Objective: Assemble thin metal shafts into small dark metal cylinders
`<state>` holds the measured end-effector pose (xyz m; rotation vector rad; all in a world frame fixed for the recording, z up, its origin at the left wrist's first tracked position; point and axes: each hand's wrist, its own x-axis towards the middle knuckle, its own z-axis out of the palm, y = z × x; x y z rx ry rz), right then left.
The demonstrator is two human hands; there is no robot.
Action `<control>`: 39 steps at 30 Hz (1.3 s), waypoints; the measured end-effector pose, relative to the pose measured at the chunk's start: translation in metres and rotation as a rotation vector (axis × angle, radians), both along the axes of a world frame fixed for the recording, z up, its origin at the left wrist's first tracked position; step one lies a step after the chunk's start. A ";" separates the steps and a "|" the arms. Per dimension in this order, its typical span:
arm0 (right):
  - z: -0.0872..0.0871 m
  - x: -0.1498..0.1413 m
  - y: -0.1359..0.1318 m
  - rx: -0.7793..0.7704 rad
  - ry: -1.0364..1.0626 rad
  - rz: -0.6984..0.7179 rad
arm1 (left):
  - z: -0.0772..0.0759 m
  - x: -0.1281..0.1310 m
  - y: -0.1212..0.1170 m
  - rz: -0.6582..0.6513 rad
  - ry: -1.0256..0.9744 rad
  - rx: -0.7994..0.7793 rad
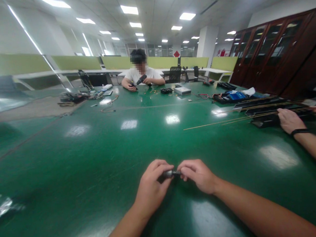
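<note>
Just above the green table (104, 145), a small grey-and-black cylindrical piece (168, 173) lies lengthwise between my hands. My left hand (154, 181) curls around its thicker, greyish body, with the thumb below and the fingers over the top. At the narrower dark right end, the fingertips of my right hand (198, 174) are pinched together on it. Fingers cover much of the piece, so its exact kind does not show.
Across the table, a person (143, 75) holds a dark power tool (141, 79). On the right, another person's hand (290, 120) with a black wristband rests by black channels (265, 119) and thin golden rods (213, 124). A white box (182, 91) sits at the far side.
</note>
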<state>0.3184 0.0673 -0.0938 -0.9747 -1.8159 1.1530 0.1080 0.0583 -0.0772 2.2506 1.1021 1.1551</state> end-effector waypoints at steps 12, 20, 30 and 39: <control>0.008 -0.004 -0.002 0.163 -0.157 -0.101 | -0.004 -0.001 -0.001 0.033 -0.026 -0.069; 0.006 -0.003 0.000 0.168 -0.165 -0.179 | 0.000 0.000 -0.001 0.051 -0.050 -0.069; 0.007 -0.004 -0.001 0.162 -0.163 -0.189 | 0.002 0.000 -0.002 0.066 -0.048 -0.053; 0.007 -0.003 -0.001 0.114 -0.083 -0.227 | 0.003 -0.004 -0.002 0.105 -0.036 -0.047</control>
